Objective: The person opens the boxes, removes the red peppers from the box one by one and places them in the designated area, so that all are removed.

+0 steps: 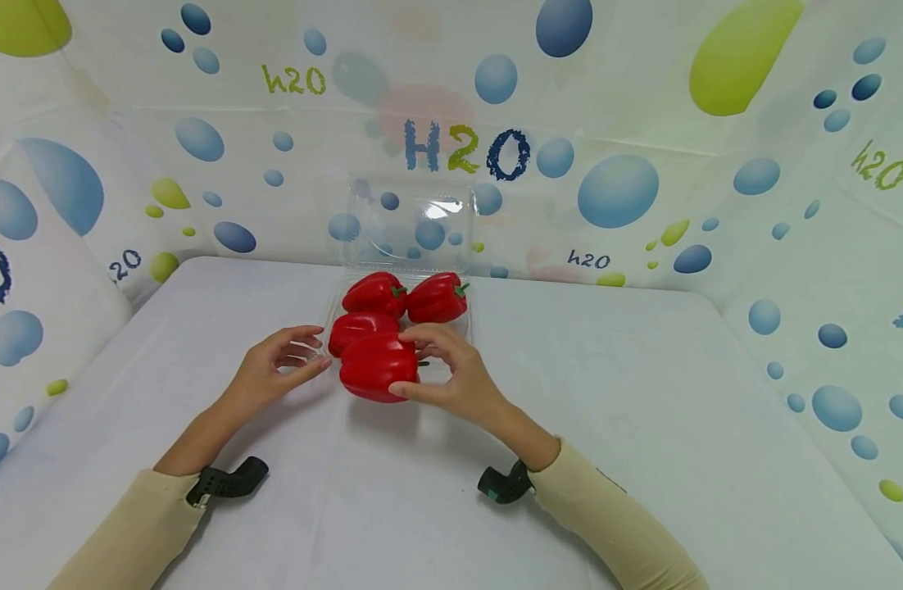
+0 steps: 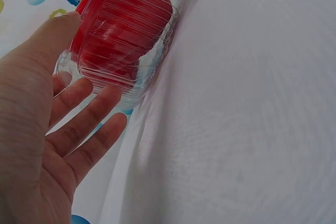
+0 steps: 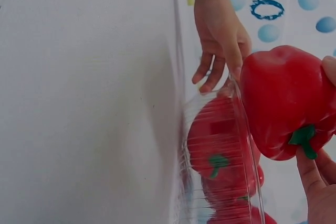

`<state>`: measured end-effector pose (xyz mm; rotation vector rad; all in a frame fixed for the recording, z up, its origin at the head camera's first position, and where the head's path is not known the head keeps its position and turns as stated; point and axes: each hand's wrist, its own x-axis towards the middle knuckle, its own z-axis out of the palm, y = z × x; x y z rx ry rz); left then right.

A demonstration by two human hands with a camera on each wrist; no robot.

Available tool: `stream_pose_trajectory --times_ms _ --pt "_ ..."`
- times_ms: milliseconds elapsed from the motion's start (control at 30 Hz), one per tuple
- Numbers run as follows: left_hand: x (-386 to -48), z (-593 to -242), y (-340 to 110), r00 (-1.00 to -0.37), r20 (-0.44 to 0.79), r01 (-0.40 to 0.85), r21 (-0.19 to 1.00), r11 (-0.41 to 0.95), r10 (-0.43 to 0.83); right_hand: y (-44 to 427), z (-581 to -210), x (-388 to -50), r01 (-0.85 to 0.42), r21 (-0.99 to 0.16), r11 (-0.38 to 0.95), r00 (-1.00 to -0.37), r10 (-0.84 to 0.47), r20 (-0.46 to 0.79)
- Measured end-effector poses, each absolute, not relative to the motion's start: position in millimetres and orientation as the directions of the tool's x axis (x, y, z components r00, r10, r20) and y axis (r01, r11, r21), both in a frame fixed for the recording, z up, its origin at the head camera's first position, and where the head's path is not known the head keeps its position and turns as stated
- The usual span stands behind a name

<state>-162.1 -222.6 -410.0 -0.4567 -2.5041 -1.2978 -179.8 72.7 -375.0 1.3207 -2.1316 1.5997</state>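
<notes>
My right hand (image 1: 455, 373) grips a red bell pepper (image 1: 374, 369) by its stem end, thumb in front and fingers behind. The pepper is lifted over the near side of a clear plastic clamshell box (image 1: 472, 315). Three more red bell peppers lie in the box: one at back left (image 1: 370, 292), one at back right (image 1: 438, 298) and one at front left (image 1: 359, 329), partly hidden by the held pepper. My left hand (image 2: 58, 145) is at the box's near left corner, fingers spread and loosely bent, holding nothing visible. Whether its fingertips touch the rim, I cannot tell.
The box's clear lid (image 1: 410, 225) stands raised at the back, against a patterned backdrop (image 1: 274, 188). A white cloth (image 1: 606, 393) covers the table. Black devices are strapped to the left wrist (image 1: 230, 479) and right wrist (image 1: 506, 483).
</notes>
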Motion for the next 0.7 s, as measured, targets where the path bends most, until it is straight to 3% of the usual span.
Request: stream_pose_trajectory --times_ms 700 --pt "-161.0 -409.9 -222.3 -0.904 0.397 0.415 0.732 0.54 0.157 66.8 -377.9 -170.8 -0.664 -0.747 0.008 -0.618 -0.568 0.544"
